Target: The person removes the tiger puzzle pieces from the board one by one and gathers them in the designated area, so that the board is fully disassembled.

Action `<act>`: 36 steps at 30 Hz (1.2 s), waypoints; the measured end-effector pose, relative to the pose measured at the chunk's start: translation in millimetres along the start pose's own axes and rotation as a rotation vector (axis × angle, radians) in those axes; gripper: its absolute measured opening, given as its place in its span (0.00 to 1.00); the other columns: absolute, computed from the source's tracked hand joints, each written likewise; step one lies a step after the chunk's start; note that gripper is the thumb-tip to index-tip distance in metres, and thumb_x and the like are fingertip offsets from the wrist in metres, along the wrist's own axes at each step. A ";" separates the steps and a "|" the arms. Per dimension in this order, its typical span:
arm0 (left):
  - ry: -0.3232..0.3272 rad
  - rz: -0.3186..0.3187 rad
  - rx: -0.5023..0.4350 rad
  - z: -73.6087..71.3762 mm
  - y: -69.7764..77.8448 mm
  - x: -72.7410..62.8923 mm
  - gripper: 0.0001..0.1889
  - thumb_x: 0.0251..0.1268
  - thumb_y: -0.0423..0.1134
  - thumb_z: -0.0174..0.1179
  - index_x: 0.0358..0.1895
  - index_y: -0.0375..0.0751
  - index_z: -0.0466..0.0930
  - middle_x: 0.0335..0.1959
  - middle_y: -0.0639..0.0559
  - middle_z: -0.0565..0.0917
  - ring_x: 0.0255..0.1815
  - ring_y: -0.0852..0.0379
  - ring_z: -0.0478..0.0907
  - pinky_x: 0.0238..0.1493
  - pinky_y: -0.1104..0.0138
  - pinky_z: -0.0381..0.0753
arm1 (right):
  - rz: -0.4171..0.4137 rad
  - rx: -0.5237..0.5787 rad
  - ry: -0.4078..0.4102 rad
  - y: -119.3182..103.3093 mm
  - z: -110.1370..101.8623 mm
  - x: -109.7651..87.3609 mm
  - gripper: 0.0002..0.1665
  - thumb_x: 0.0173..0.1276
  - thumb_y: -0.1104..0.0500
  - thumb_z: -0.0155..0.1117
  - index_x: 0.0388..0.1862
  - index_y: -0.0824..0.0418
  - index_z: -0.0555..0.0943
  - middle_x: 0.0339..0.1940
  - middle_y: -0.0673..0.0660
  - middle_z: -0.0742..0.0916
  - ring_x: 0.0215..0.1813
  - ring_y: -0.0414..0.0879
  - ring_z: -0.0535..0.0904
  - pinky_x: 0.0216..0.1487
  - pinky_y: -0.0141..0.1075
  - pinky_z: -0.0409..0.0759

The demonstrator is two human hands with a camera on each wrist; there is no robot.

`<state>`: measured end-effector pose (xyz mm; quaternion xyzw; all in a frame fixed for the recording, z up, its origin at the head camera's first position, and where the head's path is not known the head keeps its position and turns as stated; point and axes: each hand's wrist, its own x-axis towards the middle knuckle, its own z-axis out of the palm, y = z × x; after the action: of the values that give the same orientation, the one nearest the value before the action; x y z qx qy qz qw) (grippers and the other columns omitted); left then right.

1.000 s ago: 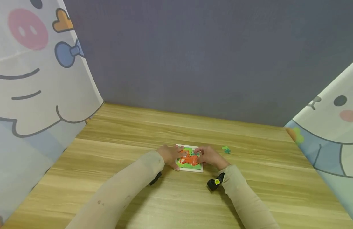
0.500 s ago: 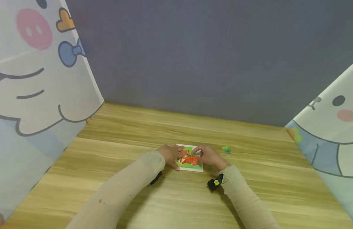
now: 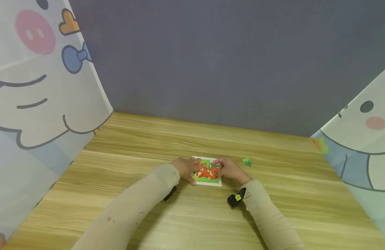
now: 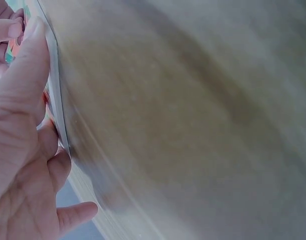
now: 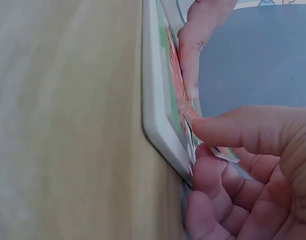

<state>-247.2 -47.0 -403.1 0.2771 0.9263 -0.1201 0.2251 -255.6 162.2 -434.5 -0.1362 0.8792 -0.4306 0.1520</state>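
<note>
A jigsaw puzzle in a white frame (image 3: 210, 184), showing an orange tiger (image 3: 204, 174) on green, lies flat on the table. My left hand (image 3: 187, 169) rests across its left side with fingers spread, the thumb near the lower left corner. At the upper right of the picture, my right hand (image 3: 230, 170) pinches a puzzle piece (image 5: 226, 153) between thumb and fingers. In the right wrist view that piece tilts up from the puzzle surface, partly covered by the thumb (image 5: 217, 131). The left wrist view shows the left hand along the frame's edge.
One loose green and teal puzzle piece (image 3: 247, 162) lies on the wooden table (image 3: 180, 218), right of the frame. A dark grey panel (image 3: 211, 69) rises behind the table. Cartoon-printed panels (image 3: 49, 104) stand at both sides.
The right hand's fingers shift slightly over the puzzle's upper right, still pinching the piece. The left hand stays in place, and the head view sways a little.
</note>
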 end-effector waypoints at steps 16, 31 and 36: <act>0.013 -0.009 -0.017 -5.5 1.8 -1.9 0.43 0.59 0.67 0.54 0.76 0.66 0.48 0.77 0.65 0.45 0.76 0.62 0.47 0.66 0.58 0.65 | -0.036 -0.283 0.006 -10.9 -15.8 -6.8 0.20 0.56 0.66 0.70 0.49 0.68 0.83 0.17 0.51 0.74 0.19 0.41 0.63 0.22 0.32 0.62; 0.025 -0.001 -0.015 -6.0 3.9 -4.6 0.42 0.59 0.66 0.54 0.76 0.66 0.49 0.77 0.65 0.47 0.75 0.62 0.47 0.60 0.63 0.70 | -0.052 -0.286 -0.026 -9.3 -19.1 -7.8 0.19 0.56 0.68 0.69 0.48 0.70 0.83 0.23 0.52 0.81 0.23 0.42 0.69 0.26 0.34 0.69; 0.025 0.002 -0.026 -5.2 3.2 -4.2 0.43 0.59 0.66 0.54 0.76 0.65 0.48 0.77 0.65 0.46 0.75 0.62 0.47 0.58 0.64 0.71 | -0.043 -0.290 -0.036 -9.7 -19.3 -7.9 0.16 0.56 0.67 0.69 0.45 0.68 0.83 0.24 0.51 0.80 0.24 0.42 0.69 0.27 0.34 0.70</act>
<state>-244.0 -44.5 -396.9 0.2768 0.9302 -0.1045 0.2172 -254.7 173.3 -414.3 -0.1832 0.9261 -0.2999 0.1373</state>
